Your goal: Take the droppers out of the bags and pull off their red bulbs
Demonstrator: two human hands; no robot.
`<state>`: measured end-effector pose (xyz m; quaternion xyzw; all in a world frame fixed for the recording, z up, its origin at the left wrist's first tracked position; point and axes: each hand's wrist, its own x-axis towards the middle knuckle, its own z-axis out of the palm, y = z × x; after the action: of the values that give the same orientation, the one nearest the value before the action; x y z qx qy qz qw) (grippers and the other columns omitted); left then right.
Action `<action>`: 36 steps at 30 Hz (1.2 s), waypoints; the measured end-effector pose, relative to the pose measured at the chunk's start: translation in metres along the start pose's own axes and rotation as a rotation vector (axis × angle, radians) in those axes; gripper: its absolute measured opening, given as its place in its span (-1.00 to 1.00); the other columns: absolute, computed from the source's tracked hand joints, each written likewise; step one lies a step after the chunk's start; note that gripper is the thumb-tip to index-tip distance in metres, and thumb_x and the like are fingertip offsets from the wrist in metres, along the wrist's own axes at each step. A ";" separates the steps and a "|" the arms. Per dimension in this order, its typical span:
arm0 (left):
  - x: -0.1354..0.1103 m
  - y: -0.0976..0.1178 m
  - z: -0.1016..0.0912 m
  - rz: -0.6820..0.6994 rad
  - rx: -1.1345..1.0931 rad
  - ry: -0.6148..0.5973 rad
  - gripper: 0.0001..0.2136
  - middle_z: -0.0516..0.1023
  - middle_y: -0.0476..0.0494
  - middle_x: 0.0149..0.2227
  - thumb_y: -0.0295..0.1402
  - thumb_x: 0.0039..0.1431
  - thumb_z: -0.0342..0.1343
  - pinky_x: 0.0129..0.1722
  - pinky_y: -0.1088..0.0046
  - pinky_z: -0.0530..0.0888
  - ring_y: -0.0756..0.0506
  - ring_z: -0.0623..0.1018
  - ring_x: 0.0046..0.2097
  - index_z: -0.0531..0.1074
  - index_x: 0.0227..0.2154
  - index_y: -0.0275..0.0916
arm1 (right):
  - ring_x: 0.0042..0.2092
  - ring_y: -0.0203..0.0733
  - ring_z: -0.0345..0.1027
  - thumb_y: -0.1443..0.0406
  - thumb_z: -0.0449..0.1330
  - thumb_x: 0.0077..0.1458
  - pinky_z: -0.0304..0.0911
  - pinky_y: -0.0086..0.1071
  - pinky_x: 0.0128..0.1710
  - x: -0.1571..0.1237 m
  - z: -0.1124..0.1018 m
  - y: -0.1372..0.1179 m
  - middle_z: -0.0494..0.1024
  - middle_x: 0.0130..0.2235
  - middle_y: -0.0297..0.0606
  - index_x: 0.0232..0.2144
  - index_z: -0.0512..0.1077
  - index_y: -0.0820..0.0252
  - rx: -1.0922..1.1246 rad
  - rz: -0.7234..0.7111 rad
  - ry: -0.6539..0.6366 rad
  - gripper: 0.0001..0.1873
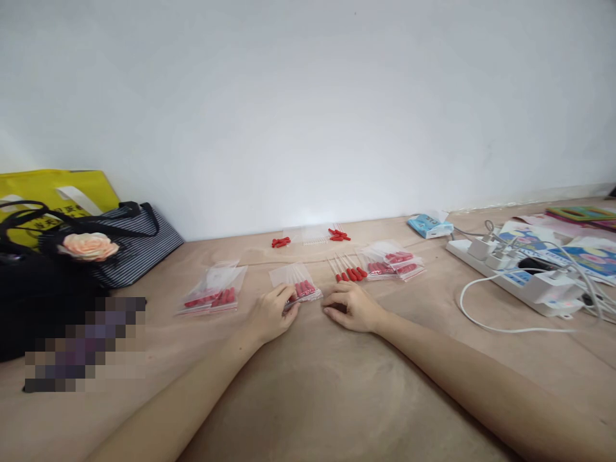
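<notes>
My left hand (pixel 272 313) rests on the table with its fingers curled onto the near edge of a small clear zip bag (pixel 297 282) that holds red-tipped sticks. My right hand (pixel 351 308) lies just right of that bag, fingers curled down against the tabletop, nothing visible in them. A loose row of red-tipped sticks (pixel 350 272) lies just beyond my right hand. More filled bags lie to the left (pixel 214 292) and to the right (pixel 394 260).
Loose red caps (pixel 280 242) and sticks (pixel 337 235) lie near the wall. A striped bag with a pink flower (pixel 122 247), a black bag and a yellow bag sit at left. A white power strip with cables (pixel 529 282), a tissue pack (pixel 430 225) and printed sheets lie at right.
</notes>
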<state>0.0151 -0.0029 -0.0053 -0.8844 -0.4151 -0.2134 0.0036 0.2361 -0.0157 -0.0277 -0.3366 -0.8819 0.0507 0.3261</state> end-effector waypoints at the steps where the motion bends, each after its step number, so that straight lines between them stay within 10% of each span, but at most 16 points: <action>1: 0.000 -0.002 0.000 -0.004 -0.012 -0.017 -0.84 0.47 -0.12 -0.32 -0.35 0.11 -0.13 -0.27 0.42 0.36 -0.07 0.46 -0.27 0.35 -0.40 -0.22 | -0.31 -0.26 0.28 0.35 0.10 0.00 0.18 -0.38 -0.27 0.000 0.000 0.000 0.44 -0.38 -0.27 -0.37 0.43 0.19 0.003 -0.001 0.000 -0.88; 21: 0.007 0.017 0.014 -0.156 -0.505 0.072 -0.83 0.49 -0.06 -0.42 -0.40 0.05 -0.04 -0.29 0.45 0.37 -0.02 0.45 -0.33 0.37 -0.58 -0.26 | -0.37 -0.25 0.08 0.35 0.01 0.10 -0.06 -0.34 -0.34 0.015 0.011 -0.006 0.33 -0.49 -0.29 -0.45 0.46 0.12 -0.376 -0.254 0.186 -0.78; 36: 0.003 0.020 0.019 -0.130 -0.278 0.125 -0.85 0.40 -0.08 -0.46 -0.43 0.08 -0.11 -0.37 0.45 0.32 -0.05 0.39 -0.37 0.27 -0.55 -0.25 | -0.32 -0.27 0.16 0.43 0.05 0.02 -0.11 -0.33 -0.29 0.024 0.013 -0.014 0.41 -0.42 -0.31 -0.50 0.36 0.22 -0.233 -0.093 -0.050 -0.88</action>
<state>0.0384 -0.0102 -0.0178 -0.8327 -0.4370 -0.3230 -0.1066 0.2070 -0.0094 -0.0205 -0.3294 -0.9045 -0.0590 0.2645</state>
